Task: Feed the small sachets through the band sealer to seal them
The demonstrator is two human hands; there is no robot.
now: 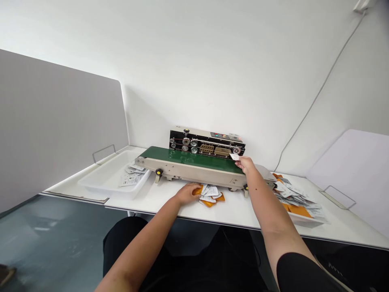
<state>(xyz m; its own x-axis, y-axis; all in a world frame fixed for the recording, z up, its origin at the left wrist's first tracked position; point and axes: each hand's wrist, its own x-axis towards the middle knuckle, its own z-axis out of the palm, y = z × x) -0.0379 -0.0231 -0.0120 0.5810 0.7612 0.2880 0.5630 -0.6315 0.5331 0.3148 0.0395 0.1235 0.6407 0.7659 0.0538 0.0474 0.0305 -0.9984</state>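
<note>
My right hand [245, 164] pinches a small white packet [234, 156] by its edge, at the right end of the band sealing machine [212, 142]. Below the hand runs the green conveyor belt [185, 157]. On the table in front of the conveyor lies a loose pile of white and orange packets [211, 194]. My left hand [188, 194] rests at the left side of this pile, its curled fingers closed on an orange packet [198, 190]. Some of its fingertips are hard to make out.
A white tray [112, 188] with several packets stands at the left. To the right, another tray [306, 221] is heaped with white and orange packets. Grey partitions with wire handles flank the white table [170, 202]. A cable [319, 89] runs down the wall.
</note>
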